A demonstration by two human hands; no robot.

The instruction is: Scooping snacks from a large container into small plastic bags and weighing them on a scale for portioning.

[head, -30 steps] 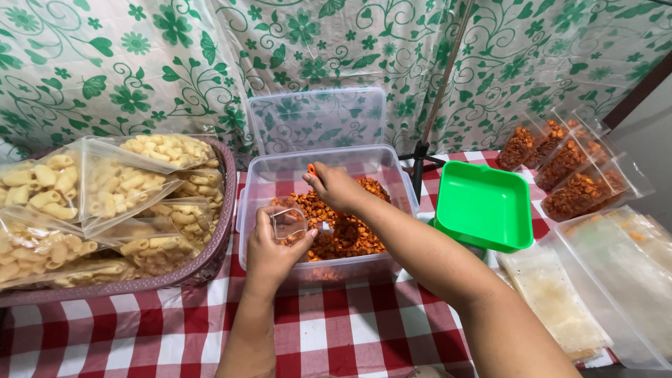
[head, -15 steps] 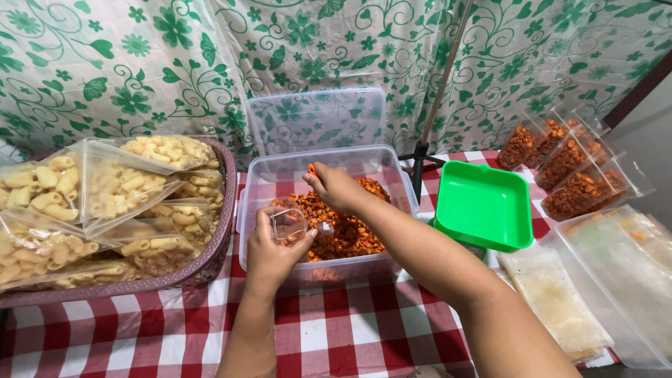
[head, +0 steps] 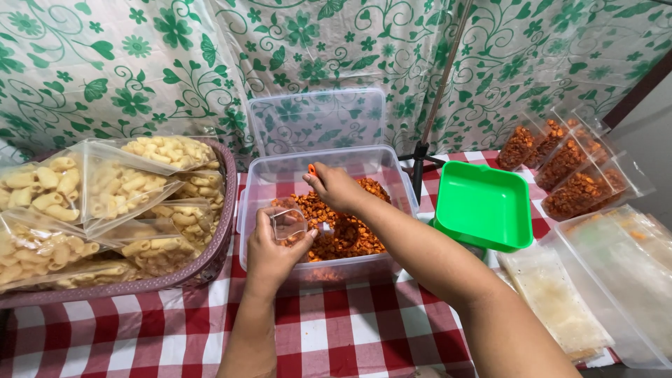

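Head view. My left hand [head: 269,252] has its fingers wrapped around a small clear plastic bag [head: 288,222], mouth held open, just over the near left part of the clear plastic tub [head: 255,189]. My right hand [head: 337,187] is above the tub's middle, fingers pinched narrow on an orange handle [head: 311,170]; a clear scoop [head: 326,227] seems to hang below that hand, just beside the bag's mouth, but it is hard to make out. The tub sits on the red-and-white checked desk [head: 329,336] and holds orange-red seasoned snack pieces [head: 350,234], heaped mostly toward the right and back. The tub's clear lid [head: 316,122] stands upright behind it, against the green floral cloth [head: 140,70].

Left of the tub, touching it: a purple woven basket [head: 175,276] stacked with sealed bags of pale macaroni snacks [head: 105,192]. Right of the tub: an empty green tray [head: 483,206]. Far right: a row of filled bags of the orange snack [head: 567,164], and nearer, a stack of flat empty clear bags [head: 553,301] beside a clear container [head: 616,266]. A thin dark stand pole [head: 420,168] rises between tub and tray.
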